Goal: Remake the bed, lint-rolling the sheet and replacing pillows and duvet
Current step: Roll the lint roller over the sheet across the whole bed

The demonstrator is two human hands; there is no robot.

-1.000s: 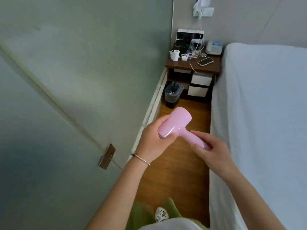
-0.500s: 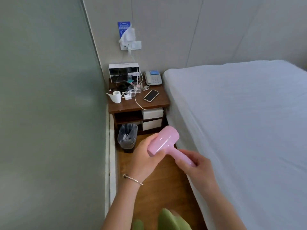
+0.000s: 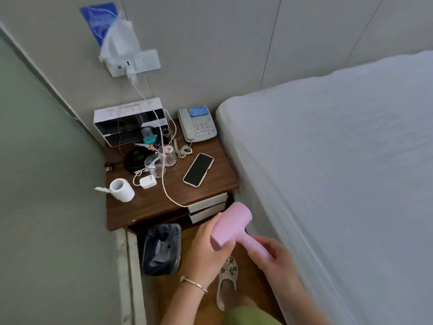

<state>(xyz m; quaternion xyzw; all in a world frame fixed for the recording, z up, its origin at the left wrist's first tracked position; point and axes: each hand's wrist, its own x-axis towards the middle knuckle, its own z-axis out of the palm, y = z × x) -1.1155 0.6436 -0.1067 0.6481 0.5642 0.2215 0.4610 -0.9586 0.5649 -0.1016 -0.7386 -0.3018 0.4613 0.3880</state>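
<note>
Pink plastic fills the near centre of my view: the lint roller (image 3: 232, 227) sits between both hands, above the wooden floor (image 3: 206, 306) in the gap between the bed and the nightstand. My left hand (image 3: 207, 249) curls its fingers round the roller's capped head, thumb lying along the near edge, a thin bracelet (image 3: 193, 282) on the wrist. My right hand (image 3: 273, 256) wraps its fingers round the handle, which points down and to the right. Below them I see a patterned slipper (image 3: 226, 281) on the floor and a blur of green cloth at the bottom edge.

Just left of the hands stands a small bin (image 3: 161, 249) lined with a dark bag, tucked under the nightstand (image 3: 150, 205). On its brown top lie a white paper roll (image 3: 123, 190) at the near left, a white charger plug (image 3: 148, 181), two clear cups (image 3: 160, 160), and a phone (image 3: 198, 169) face up on the right. Farther back sit a desk telephone (image 3: 198, 124) and a black-and-white box (image 3: 130, 120) against the wall, with a white cable running up to a wall socket (image 3: 136, 64).

On the right, the bare white sheet (image 3: 339, 160) covers the bed, stretching to the far wall.
</note>
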